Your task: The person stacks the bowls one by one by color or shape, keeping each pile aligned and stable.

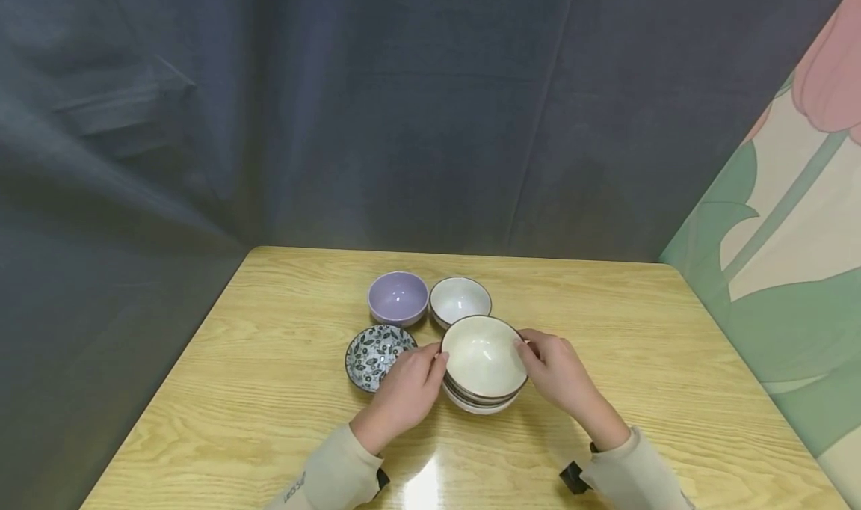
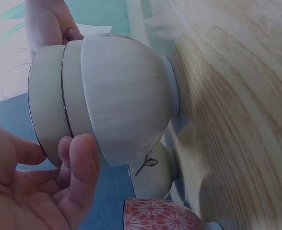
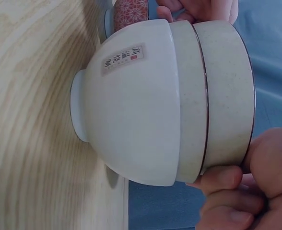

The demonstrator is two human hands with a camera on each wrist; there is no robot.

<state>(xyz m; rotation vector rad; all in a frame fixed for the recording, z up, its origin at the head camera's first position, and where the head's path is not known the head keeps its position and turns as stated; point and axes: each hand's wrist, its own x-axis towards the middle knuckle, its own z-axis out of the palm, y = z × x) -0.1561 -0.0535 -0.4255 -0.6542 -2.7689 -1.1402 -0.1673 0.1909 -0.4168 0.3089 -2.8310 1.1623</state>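
Note:
Near the middle of the wooden table, a stack of bowls stands upright. Its top is a cream bowl [image 1: 486, 357] with a dark brown rim; under it sits another cream bowl [image 3: 193, 100], and a white bowl [image 3: 136, 105] with a small printed label is outermost at the bottom. My left hand [image 1: 406, 390] pinches the top cream bowl at its left edge, fingers against the outside. On the right edge, my right hand [image 1: 558, 368] grips that same bowl, thumb over the rim.
A black-and-white leaf-patterned bowl [image 1: 377, 357] sits left of the stack, partly behind my left hand. Behind are a lavender bowl [image 1: 398, 298] and a dark-rimmed white bowl [image 1: 460, 298]. A red-patterned bowl side [image 2: 160, 215] shows in the left wrist view. Dark curtain [image 1: 430, 121] borders the table.

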